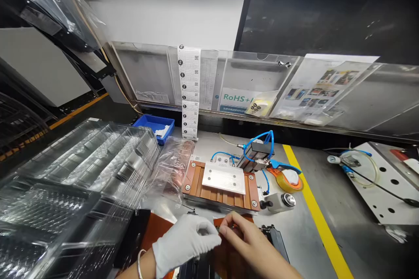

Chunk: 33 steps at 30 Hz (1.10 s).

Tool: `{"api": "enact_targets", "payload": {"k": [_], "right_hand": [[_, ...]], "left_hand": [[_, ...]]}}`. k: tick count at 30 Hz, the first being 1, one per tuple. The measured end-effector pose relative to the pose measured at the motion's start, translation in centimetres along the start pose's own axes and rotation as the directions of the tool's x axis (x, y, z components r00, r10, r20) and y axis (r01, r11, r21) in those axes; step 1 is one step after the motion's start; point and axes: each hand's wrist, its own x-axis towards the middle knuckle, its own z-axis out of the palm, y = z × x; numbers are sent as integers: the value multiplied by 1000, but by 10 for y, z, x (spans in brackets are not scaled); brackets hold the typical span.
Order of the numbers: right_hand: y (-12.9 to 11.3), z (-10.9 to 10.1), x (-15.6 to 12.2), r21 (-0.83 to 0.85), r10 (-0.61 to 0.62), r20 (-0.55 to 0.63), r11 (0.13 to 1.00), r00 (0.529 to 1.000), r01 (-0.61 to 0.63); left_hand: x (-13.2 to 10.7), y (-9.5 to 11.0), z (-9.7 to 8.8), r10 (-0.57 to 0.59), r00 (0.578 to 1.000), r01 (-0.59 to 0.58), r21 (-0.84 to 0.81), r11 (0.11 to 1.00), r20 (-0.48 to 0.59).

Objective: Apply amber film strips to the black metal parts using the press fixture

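Observation:
My left hand (186, 243), in a white glove, has its thumb and fingertips pinched together at the bottom centre. Bare and also pinching, my right hand (250, 244) meets it fingertip to fingertip. Whatever lies between the fingers is too small to make out. Below them are black plastic parts (278, 242) and an orange-brown piece (157, 229), partly hidden by my hands. Just beyond stands a brown fixture (196, 178) with a silver metal plate (224, 177) on top and blue air tubes (250, 141) behind it.
Stacked clear plastic trays (108, 157) fill the left side. A plastic bag (166, 168), a blue bin (153, 124) and a hanging label strip (190, 96) are behind. To the right are a dispenser bottle (281, 202), a tape roll (290, 181), yellow floor-style tape (317, 213) and a metal box (386, 183).

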Motion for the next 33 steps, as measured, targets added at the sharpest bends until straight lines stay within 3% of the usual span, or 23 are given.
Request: {"api": "enact_targets", "payload": {"k": [2,4,5,7,9,10,12,15,20,25,33], "right_hand": [[6,-3,1,83,-1,4,997,1000,0],[14,-9,0,349,29,-52,937,998,-9],[17,-13,-1,526,58,-104,850,993,6],[22,-22,-4,815,154,-205,574,967,81],[23,-32,-9,933,231,-251,314,940,172],[23,-35,-12,953,254,-256,230,933,199],[24,-40,-15,963,286,-261,147,922,227],[34,-36,-18,955,311,-272,201,911,217],[63,-11,-15,859,320,-289,503,902,96],[73,1,-8,810,291,-345,573,893,126],[87,-23,13,673,264,-304,740,915,10]], "left_hand": [[2,1,0,13,1000,-13,26,1000,-11],[1,4,-2,40,998,-39,19,999,-43],[-1,6,-4,40,998,-40,1,999,-58],[-6,9,-10,13,995,-18,-40,999,-103],[-11,10,-17,-17,989,5,-85,996,-149],[-12,8,-20,-30,985,12,-107,994,-170],[-14,3,-25,-45,979,15,-149,989,-200],[-11,-8,-30,-59,970,11,-203,979,-234],[0,-10,-35,-73,951,2,-232,973,-300],[14,-3,-37,-111,940,3,-315,949,-324],[36,-13,-39,-151,948,46,-348,936,-279]]}}
